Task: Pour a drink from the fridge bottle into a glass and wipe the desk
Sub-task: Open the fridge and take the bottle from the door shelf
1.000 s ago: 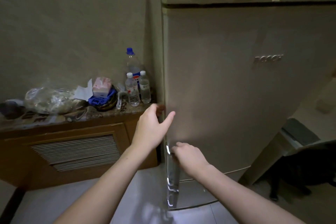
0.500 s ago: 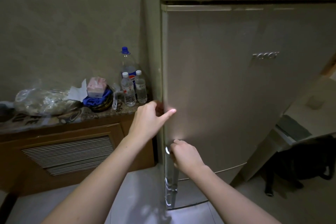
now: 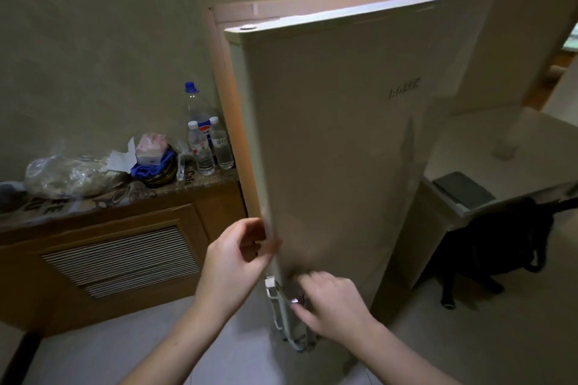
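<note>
Here the left hand (image 3: pixel 237 262) curls round the fridge door (image 3: pixel 337 166) edge — right hand (image 3: pixel 331 306) grips its handle (image 3: pixel 283 306) — stiff, heavy, best pulled low.

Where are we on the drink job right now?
Early. Done: the fridge door is cracked open, with a gap along its left edge. In hand: the left hand pinches that edge while the right hand pulls the handle. Left: no fridge bottle is visible yet; taking it, pouring into a glass and wiping the desk remain.

Bottles (image 3: pixel 208 141) on counter (image 3: pixel 93 200) left of fridge (image 3: pixel 337 134)
</note>
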